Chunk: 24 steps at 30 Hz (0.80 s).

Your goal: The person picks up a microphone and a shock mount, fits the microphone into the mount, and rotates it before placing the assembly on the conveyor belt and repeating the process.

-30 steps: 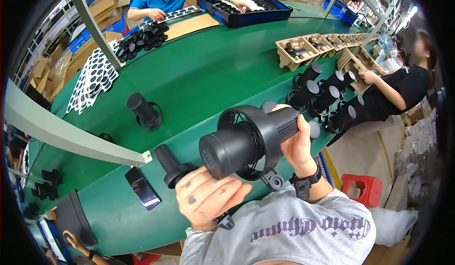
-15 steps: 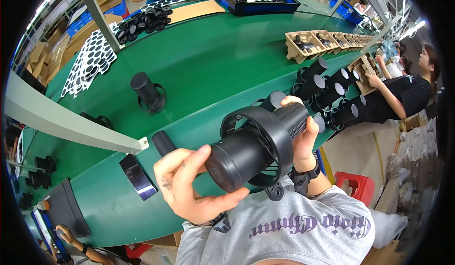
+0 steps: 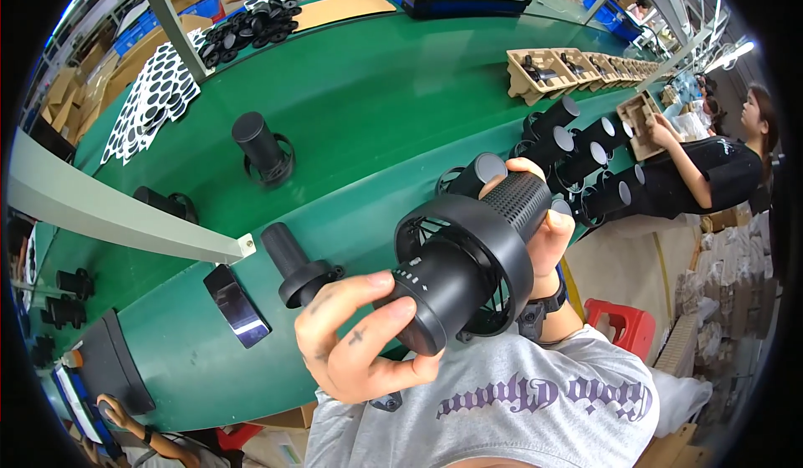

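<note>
I hold a black spotlight body (image 3: 468, 255) with a ribbed rear and a round ring bracket in front of my chest. My left hand (image 3: 355, 342) wraps the smooth front barrel, thumb and fingers closed around it. My right hand (image 3: 548, 238) grips the ribbed rear end from behind. The lamp tilts from lower left to upper right, above the near edge of the green table (image 3: 360, 108).
Another black lamp (image 3: 297, 263) lies on the table by my left hand, beside a dark phone (image 3: 237, 305). One lamp stands upright (image 3: 261, 150) farther back. Several lamps (image 3: 577, 154) cluster at right. Cardboard trays (image 3: 548, 71), a foam sheet (image 3: 150, 104) and other workers (image 3: 711, 163) lie beyond.
My left hand has slid from under the lamp onto its front barrel and closed around it. The lamp has turned so its front points more to the lower left.
</note>
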{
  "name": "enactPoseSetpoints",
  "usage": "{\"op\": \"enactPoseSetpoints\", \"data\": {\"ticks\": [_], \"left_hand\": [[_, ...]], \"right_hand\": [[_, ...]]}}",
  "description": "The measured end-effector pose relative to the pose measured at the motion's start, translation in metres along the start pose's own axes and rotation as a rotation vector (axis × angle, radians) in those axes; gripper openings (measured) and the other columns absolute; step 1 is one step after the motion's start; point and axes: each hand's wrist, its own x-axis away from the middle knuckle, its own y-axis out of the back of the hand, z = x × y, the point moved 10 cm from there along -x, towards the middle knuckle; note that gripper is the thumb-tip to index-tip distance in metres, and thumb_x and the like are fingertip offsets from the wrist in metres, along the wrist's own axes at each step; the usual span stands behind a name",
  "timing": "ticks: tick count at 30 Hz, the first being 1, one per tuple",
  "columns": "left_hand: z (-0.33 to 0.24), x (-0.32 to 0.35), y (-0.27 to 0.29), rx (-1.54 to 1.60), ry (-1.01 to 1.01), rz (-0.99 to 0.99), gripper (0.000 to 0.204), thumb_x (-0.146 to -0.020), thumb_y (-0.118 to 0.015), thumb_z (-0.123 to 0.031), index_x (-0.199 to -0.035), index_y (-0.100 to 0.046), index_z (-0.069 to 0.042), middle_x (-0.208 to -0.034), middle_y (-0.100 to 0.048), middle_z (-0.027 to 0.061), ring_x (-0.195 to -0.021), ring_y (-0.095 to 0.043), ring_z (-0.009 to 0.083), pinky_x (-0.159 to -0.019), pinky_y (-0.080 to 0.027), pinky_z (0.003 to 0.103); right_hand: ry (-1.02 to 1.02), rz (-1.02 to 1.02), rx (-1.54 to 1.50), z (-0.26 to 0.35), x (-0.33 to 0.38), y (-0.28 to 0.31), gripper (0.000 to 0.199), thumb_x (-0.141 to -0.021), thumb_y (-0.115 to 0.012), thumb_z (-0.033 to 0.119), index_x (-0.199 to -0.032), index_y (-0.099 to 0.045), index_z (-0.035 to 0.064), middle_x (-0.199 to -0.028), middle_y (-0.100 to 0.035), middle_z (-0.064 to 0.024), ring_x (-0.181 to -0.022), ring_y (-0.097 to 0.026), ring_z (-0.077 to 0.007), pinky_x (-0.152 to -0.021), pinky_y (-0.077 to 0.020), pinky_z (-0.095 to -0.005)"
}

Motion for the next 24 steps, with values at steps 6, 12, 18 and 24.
{"op": "enactPoseSetpoints", "data": {"ticks": [6,12,18,24], "left_hand": [[-0.021,0.007,-0.008,-0.005,-0.143,0.191,0.028,-0.075,-0.073,-0.022,-0.102,-0.069,-0.018,-0.108,-0.051,0.0005,-0.085,-0.053,0.0234,-0.074,-0.059,0.043],[-0.035,0.011,-0.02,-0.005,-0.268,0.126,0.027,-0.067,-0.077,-0.024,-0.094,-0.07,-0.024,-0.104,-0.053,-0.0032,-0.092,-0.052,0.0284,-0.071,-0.056,0.045],[-0.036,0.015,-0.016,0.09,-0.244,0.129,0.031,-0.06,-0.078,-0.03,-0.089,-0.07,-0.027,-0.098,-0.055,-0.0038,-0.088,-0.053,0.0346,-0.059,-0.046,0.042],[-0.048,0.01,-0.018,0.093,-0.286,0.136,0.033,-0.053,-0.079,-0.026,-0.084,-0.067,-0.029,-0.101,-0.057,0.0005,-0.09,-0.051,0.0295,-0.056,-0.04,0.034]], "right_hand": [[0.024,0.132,0.004,0.004,-0.003,-0.013,0.08,-0.071,-0.058,0.047,-0.133,-0.037,-0.0003,-0.099,-0.056,-0.0209,-0.082,-0.057,-0.0226,-0.072,-0.0502,-0.0307],[0.035,0.096,-0.026,0.005,-0.002,-0.004,0.08,-0.071,-0.059,0.046,-0.131,-0.039,-0.0026,-0.101,-0.058,-0.0225,-0.083,-0.059,-0.0232,-0.074,-0.0511,-0.0295],[-0.017,0.148,-0.092,-0.006,0.0,-0.01,0.077,-0.074,-0.057,0.045,-0.131,-0.039,-0.0028,-0.102,-0.057,-0.0225,-0.083,-0.059,-0.0227,-0.072,-0.0513,-0.029],[-0.115,0.235,-0.304,-0.021,0.001,-0.023,0.073,-0.072,-0.057,0.039,-0.13,-0.041,-0.0009,-0.106,-0.055,-0.0219,-0.087,-0.06,-0.0282,-0.074,-0.0524,-0.0353]]}}
